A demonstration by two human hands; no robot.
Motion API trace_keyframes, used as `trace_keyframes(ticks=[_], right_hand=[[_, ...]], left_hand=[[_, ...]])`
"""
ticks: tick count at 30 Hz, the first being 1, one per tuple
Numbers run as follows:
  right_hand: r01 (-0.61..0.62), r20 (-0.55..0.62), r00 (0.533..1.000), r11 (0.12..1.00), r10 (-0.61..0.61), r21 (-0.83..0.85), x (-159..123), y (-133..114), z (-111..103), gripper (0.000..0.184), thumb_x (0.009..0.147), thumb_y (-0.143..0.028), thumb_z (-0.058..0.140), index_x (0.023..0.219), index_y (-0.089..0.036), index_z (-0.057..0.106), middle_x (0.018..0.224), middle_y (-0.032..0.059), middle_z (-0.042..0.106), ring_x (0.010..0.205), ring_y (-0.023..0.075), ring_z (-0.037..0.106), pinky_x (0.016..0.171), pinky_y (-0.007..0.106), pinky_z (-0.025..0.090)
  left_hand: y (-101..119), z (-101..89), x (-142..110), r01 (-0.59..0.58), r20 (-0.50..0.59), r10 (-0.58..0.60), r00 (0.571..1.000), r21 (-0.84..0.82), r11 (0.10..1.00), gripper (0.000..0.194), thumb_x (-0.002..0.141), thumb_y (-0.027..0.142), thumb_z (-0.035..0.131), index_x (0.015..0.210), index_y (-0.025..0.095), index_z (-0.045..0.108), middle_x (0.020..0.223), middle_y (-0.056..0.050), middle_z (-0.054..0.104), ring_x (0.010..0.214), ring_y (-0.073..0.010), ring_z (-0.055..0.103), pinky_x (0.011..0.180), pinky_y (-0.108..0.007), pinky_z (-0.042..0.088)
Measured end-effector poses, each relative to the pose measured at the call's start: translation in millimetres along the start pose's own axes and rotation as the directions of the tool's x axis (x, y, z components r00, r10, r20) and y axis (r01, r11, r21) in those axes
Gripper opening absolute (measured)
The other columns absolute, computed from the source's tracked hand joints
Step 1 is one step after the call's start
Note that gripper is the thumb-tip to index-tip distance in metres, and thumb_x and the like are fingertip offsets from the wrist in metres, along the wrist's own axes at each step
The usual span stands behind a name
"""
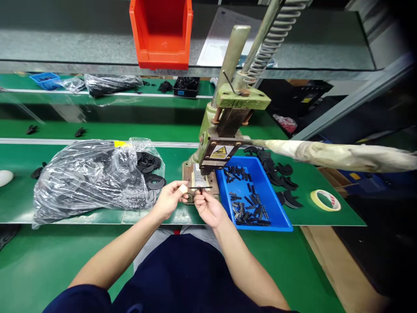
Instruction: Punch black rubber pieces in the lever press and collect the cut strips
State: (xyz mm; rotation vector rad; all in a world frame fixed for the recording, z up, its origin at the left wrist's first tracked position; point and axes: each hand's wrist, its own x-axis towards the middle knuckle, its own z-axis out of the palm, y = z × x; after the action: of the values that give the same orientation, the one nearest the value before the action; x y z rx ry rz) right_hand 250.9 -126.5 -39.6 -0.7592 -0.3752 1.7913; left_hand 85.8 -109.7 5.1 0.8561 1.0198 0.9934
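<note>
Both of my hands meet over the base [214, 182] of the olive-green press [206, 130], at the near edge of the green bench [182, 217]. Right hand [210, 208]: thumb and forefinger pinched on a thin black strip [207, 187], which lies level, crosswise, just in front of the press head. Left hand [170, 199]: fingers curled together, a whitish cover [183, 188] on the thumb; the strip's left end meets these fingertips, but I cannot tell whether they grip it.

Press: yellow warning label [220, 151] on its front; pale-wrapped lever [325, 152] pointing out to the right.

Right of the base: blue tray [276, 213] with small black parts [250, 213] scattered inside. Beyond its right side: dark curved pieces [286, 182], then a tape roll [325, 208] nearer the bench's right end.

Left of my left hand: clear plastic bag [87, 178], more dark curved parts [153, 181] at its mouth. Above, at the shelf edge: red-orange bin [163, 61], open side towards me
</note>
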Motion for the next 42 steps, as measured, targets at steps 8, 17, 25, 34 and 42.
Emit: trace_keyframes(ticks=[8, 17, 25, 34, 42], right_hand=[[-0.187, 0.042, 0.982, 0.969, 0.182, 0.164, -2.3, -0.9, 9.8, 0.008, 0.091, -0.014, 0.054, 0.086, -0.019, 0.058, 0.077, -0.0024, 0.057, 0.060, 0.0031, 0.050, 0.049, 0.011, 0.048], [-0.232, 0.034, 0.973, 0.960, 0.229, 0.157, 5.0, 7.2, 16.7, 0.007, 0.091, -0.016, 0.053, 0.090, -0.020, 0.058, 0.077, -0.0011, 0.060, 0.060, 0.0060, 0.053, 0.048, 0.015, 0.052], [-0.248, 0.020, 0.969, 0.961, 0.247, 0.126, 8.1, 13.6, 19.1, 0.004, 0.087, -0.018, 0.061, 0.091, -0.017, 0.062, 0.077, 0.0002, 0.063, 0.064, 0.0057, 0.057, 0.055, 0.015, 0.055], [-0.201, 0.008, 0.980, 0.979, 0.201, 0.022, 9.2, 11.9, 18.5, 0.008, 0.088, -0.023, 0.063, 0.086, -0.015, 0.061, 0.074, -0.0018, 0.061, 0.063, 0.0065, 0.056, 0.054, 0.018, 0.052], [0.041, -0.099, 0.993, 0.980, -0.062, -0.193, 13.3, 19.7, 22.1, 0.020, 0.086, -0.034, 0.067, 0.094, -0.017, 0.060, 0.077, -0.0030, 0.060, 0.062, 0.0064, 0.053, 0.055, 0.021, 0.047]], left_hand=[[0.3, -0.4, -7.8, -0.012, 0.014, 0.012, 1.000, -0.007, 1.000, 0.054, 0.070, 0.045, 0.082, 0.109, 0.011, 0.067, 0.077, -0.003, 0.066, 0.065, -0.0122, 0.062, 0.059, -0.024, 0.050], [2.2, -13.8, -1.0, -0.075, 0.030, 0.070, 0.997, 0.203, 0.976, 0.045, 0.075, 0.035, 0.075, 0.114, 0.012, 0.070, 0.063, 0.002, 0.060, 0.049, -0.0091, 0.052, 0.050, -0.022, 0.042], [-4.2, -24.9, -1.4, -0.185, 0.037, 0.183, 0.982, 0.335, 0.924, 0.024, 0.086, 0.039, 0.064, 0.088, 0.018, 0.076, 0.078, -0.003, 0.066, 0.057, -0.0123, 0.054, 0.057, -0.024, 0.041], [2.5, -34.6, -4.7, -0.388, 0.207, 0.329, 0.922, 0.490, 0.780, 0.018, 0.088, 0.030, 0.063, 0.093, 0.025, 0.079, 0.075, -0.004, 0.060, 0.074, -0.0179, 0.053, 0.075, -0.025, 0.041], [-7.4, -36.5, -0.3, -0.309, 0.133, 0.279, 0.951, 0.398, 0.864, 0.024, 0.088, 0.037, 0.065, 0.102, 0.022, 0.076, 0.081, -0.004, 0.063, 0.071, -0.0153, 0.058, 0.071, -0.026, 0.047]])
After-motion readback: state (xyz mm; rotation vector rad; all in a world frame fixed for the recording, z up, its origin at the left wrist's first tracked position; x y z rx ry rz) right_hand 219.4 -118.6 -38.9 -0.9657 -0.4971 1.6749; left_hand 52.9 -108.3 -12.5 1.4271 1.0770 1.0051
